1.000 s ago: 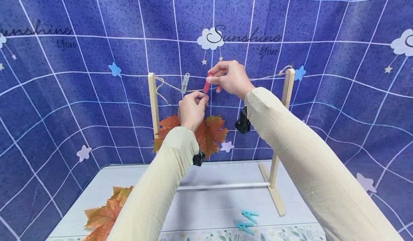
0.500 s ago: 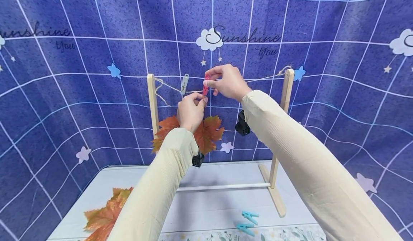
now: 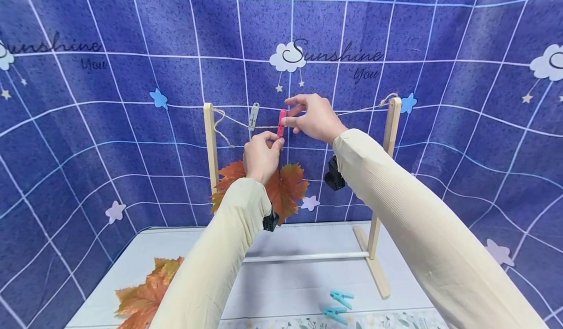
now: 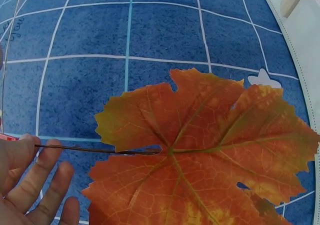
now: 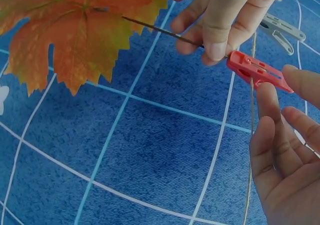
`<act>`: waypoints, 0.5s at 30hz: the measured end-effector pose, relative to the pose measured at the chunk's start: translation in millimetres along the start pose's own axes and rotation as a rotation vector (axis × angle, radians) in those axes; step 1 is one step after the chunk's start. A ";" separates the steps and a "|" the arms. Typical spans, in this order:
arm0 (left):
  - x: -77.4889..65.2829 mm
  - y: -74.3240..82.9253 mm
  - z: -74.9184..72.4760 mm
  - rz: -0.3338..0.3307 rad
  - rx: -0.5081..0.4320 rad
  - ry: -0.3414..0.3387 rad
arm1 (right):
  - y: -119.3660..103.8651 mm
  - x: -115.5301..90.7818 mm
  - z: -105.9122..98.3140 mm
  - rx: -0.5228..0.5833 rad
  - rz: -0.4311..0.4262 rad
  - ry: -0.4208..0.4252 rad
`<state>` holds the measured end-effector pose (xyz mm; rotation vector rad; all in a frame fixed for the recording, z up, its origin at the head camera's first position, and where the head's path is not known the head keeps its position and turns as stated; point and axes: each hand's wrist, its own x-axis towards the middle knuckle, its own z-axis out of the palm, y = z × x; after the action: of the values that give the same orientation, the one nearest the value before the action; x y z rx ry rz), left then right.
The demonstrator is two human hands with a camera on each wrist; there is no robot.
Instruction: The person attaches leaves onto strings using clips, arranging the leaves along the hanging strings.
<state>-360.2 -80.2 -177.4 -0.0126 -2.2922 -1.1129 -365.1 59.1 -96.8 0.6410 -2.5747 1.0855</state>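
Note:
An orange-red artificial maple leaf (image 4: pixel 200 135) hangs below my left hand (image 3: pixel 261 155), its thin dark stem (image 4: pixel 95 149) pinched between thumb and fingers. A red clothespin (image 5: pixel 257 71) sits across the twine (image 5: pixel 251 135), its lower end right at the left fingertips and the stem's top. My right hand (image 3: pixel 318 119) has thumb and finger at the clothespin's upper end, either side of its handles. The left hand and sleeve cover part of the leaf in the head view.
A grey clothespin (image 3: pixel 253 116) is clipped on the twine to the left. Wooden posts (image 3: pixel 393 123) carry the line. Two turquoise clothespins (image 3: pixel 336 313) lie on the white table (image 3: pixel 299 285) in front. Another maple leaf (image 3: pixel 142 295) lies at front left.
The right hand and red clothespin have come down slightly onto the twine, and the right fingers have loosened around its top. The left hand keeps its pinch on the stem.

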 end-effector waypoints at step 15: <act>0.4 1.0 0.7 0.023 -0.019 0.002 | -0.1 5.8 6.3 0.002 0.008 -0.037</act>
<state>-360.7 -79.2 -176.8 -0.0455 -2.2742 -1.1222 -370.5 52.7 -98.7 0.6584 -2.6098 1.0891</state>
